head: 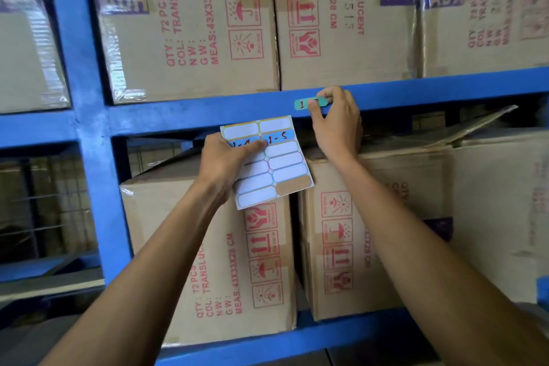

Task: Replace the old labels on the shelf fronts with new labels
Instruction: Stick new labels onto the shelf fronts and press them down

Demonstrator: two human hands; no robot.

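Observation:
A small teal label [303, 104] with dark handwriting sits on the front of the blue shelf beam [208, 111]. My right hand [337, 125] is on the label's right end, thumb and fingers pinching or pressing it; part of the writing is covered. My left hand [227, 163] holds a sticker sheet [274, 163] just below the beam, thumb across it. The sheet has mostly blank white outlines, two blue labels marked "1-4" and "1-5", and one brown label at its lower right.
Cardboard boxes [193, 24] with red print fill the shelf above the beam, and more boxes [214, 261] stand on the shelf below. A blue upright post [89, 128] runs down the left. Another blue beam [297, 339] lies at the bottom.

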